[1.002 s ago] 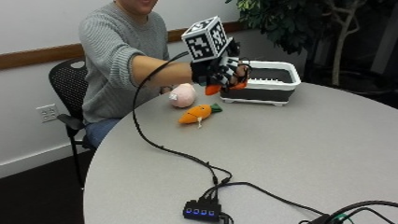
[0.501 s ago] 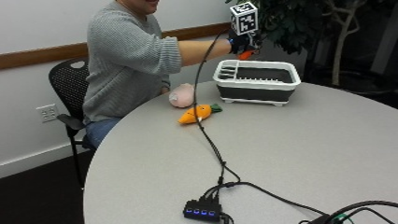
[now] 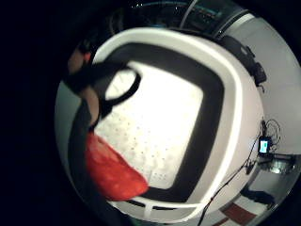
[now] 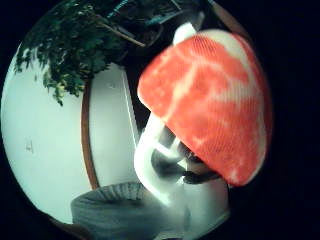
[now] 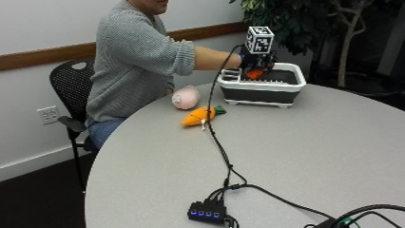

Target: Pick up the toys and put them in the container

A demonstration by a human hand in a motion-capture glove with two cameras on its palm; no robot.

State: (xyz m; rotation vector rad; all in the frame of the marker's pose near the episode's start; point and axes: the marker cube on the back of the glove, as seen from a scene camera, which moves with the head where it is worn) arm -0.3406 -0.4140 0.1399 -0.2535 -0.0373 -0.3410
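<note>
Hand (image 5: 254, 64) hovers over the container (image 5: 291, 85) at the table's (image 5: 329, 156) far edge, fingers curled round a red toy (image 5: 254, 73). Carrot (image 5: 201, 115) and pink toy (image 5: 186, 97) lie near the container, on the table.
</note>
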